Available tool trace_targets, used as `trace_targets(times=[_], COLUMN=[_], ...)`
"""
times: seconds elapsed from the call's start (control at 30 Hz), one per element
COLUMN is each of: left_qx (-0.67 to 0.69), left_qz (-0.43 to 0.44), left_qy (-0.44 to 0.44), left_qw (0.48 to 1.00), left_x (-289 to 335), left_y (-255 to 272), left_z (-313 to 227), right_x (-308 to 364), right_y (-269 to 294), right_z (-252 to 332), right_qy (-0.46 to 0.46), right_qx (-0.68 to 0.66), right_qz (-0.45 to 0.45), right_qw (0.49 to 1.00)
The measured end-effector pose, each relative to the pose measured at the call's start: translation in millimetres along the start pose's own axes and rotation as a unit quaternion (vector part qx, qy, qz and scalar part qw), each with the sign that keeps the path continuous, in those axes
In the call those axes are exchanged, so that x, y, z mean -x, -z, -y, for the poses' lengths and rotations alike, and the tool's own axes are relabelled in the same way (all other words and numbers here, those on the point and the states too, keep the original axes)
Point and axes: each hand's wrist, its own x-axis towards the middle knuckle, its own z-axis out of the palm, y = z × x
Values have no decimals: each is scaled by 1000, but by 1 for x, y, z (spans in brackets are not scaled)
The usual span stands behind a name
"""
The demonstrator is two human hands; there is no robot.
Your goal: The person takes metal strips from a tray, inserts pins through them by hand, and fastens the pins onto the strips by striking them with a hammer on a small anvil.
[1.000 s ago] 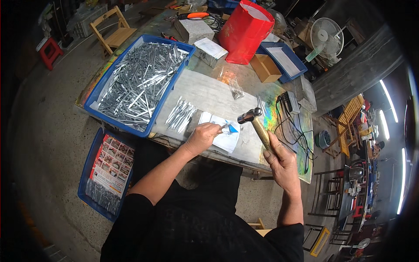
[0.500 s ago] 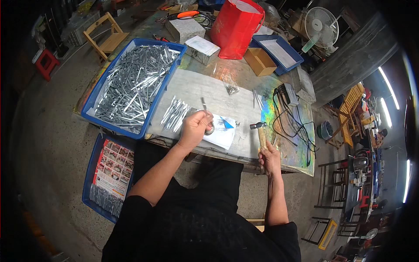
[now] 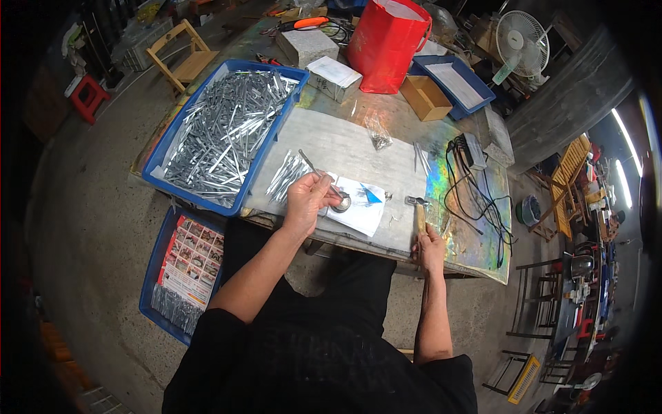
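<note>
My left hand (image 3: 307,200) pinches a thin metal rod (image 3: 312,164) whose lower end sits at a small round metal block (image 3: 342,202) on a white sheet (image 3: 360,210) on the table. My right hand (image 3: 431,245) grips the wooden handle of a hammer (image 3: 418,209), whose head rests low on the table, right of the sheet. A small pile of loose metal rods (image 3: 288,173) lies just left of my left hand.
A blue tray (image 3: 181,131) full of metal rods stands at the left. A second blue tray (image 3: 160,269) with a printed sheet sits on the floor. A red bag (image 3: 386,43), boxes, a small cardboard box (image 3: 425,96), black cables (image 3: 476,190) and a fan (image 3: 518,38) surround the work spot.
The hammer has come down from above the sheet to rest at the table's near edge. My left hand has shifted left and now holds a rod at the round block.
</note>
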Motion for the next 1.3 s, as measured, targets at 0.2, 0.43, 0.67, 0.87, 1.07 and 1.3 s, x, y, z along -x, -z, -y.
trace_targets(times=[0.2,0.43,0.67,0.87,1.07,1.3], left_qx=[-173,-579,-766,-770,-738,-693], left_qz=[-27,-69,-13,-36,-56,-102], left_qy=[-52,-117,-176,-189,-222,-301], left_qw=[983,804,618,608,635,647], left_x=[-7,-10,-12,-20,-2,0], left_y=[25,61,70,73,61,83], left_z=[-23,-36,-9,4,-14,-83], right_x=[13,17,24,29,31,36], right_y=[-7,-4,-6,-6,-9,-11], right_z=[1,-9,-10,-10,-12,-8], right_qy=[255,348,324,326,352,325], right_qx=[454,395,329,319,317,278], right_qz=[-117,-156,-148,-140,-142,-140], right_qw=[846,836,874,879,869,893])
